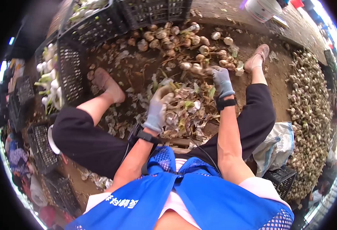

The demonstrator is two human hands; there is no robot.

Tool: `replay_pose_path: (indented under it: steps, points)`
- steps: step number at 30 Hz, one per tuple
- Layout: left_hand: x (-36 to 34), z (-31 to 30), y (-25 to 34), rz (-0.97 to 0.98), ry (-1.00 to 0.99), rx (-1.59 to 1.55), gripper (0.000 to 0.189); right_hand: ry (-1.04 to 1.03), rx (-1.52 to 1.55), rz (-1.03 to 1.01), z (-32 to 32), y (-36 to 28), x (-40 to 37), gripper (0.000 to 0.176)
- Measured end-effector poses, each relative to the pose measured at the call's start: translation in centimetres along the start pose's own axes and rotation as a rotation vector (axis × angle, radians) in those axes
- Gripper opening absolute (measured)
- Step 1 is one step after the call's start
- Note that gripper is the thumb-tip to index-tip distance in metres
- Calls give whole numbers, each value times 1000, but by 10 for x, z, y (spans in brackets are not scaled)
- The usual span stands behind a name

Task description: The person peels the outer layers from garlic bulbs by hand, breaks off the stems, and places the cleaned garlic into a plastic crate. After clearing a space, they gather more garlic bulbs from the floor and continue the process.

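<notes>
Both of my hands wear grey-blue gloves. My left hand is over the heap of garlic skins and leaves, its fingers curled; whether anything is in them is too small to tell. My right hand reaches farther forward, its fingers closed at the near edge of the garlic bulbs, around the end of a stem or bulb. Two garlic bulbs lie just left of its fingertips. Beyond them, many unpeeled bulbs are spread on the dirt floor.
Black crates stand at the left, one with whitish garlic. A long pile of garlic lines the right, beside a white sack. A white bucket stands at the top right. My feet flank the work area.
</notes>
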State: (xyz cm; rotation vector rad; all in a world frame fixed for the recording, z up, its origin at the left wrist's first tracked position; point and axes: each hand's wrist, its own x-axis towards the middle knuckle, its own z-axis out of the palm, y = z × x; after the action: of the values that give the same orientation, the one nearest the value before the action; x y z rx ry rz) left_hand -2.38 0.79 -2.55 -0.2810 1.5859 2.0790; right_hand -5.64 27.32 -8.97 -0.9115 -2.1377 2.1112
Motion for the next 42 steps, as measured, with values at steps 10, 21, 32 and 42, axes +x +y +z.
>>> replay_pose_path:
  steps: [10,21,32,42]
  points:
    - [10,-45,-8,-185,191,-367,22,-303,273,52,69,-39,-109,20]
    - [-11,-26,12,-270,-54,-562,17,-715,741,209,115,-23,-142,26]
    - [-8,-50,6,-365,138,-639,8,-575,264,-162,157,-6,-129,27]
    - [-33,-32,38,-85,3,-368,25,-218,-15,440,250,-1,-65,41]
